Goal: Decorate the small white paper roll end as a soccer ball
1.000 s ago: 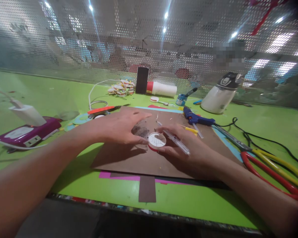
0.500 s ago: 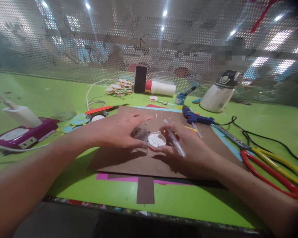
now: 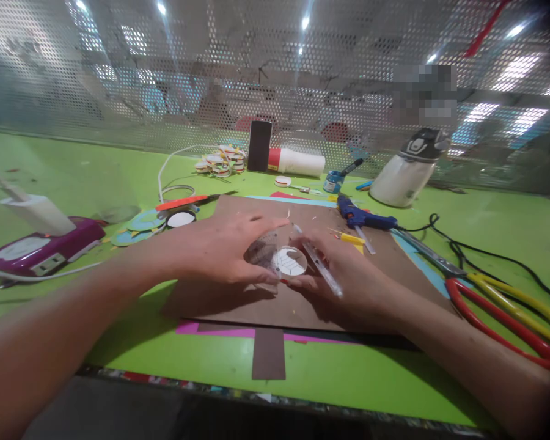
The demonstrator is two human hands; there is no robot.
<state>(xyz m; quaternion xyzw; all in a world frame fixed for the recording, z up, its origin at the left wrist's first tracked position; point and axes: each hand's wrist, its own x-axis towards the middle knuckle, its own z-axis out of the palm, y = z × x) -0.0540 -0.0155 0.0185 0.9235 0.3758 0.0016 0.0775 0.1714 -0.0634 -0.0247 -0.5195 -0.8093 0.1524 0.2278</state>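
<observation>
My left hand [image 3: 220, 250] grips a clear plastic ruler [image 3: 262, 252] with dark markings between thumb and fingers. The ruler's edge overlaps the left side of a small round white disc [image 3: 292, 263] with a red rim and thin dark lines on its top. My right hand [image 3: 337, 263] has thumb and fingers closed around the right side of that disc. A clear-barrelled pen [image 3: 321, 269] lies tucked between the fingers of the same hand. Beneath both hands is a brown board [image 3: 256, 308]. The ruler's far part is hidden behind my left fingers.
On the right are a blue glue gun [image 3: 364, 217] and large scissors [image 3: 499, 311] with red and yellow handles. A bottle [image 3: 401, 177], blue jar [image 3: 333, 182], phone [image 3: 260, 146] and stacked discs [image 3: 220, 162] stand behind. A purple power strip [image 3: 50, 250] and cutter [image 3: 183, 202] are left.
The disc has turned in my right hand, so its lines lie at another angle. My left hand has shifted slightly right, bringing the ruler over the disc's left side.
</observation>
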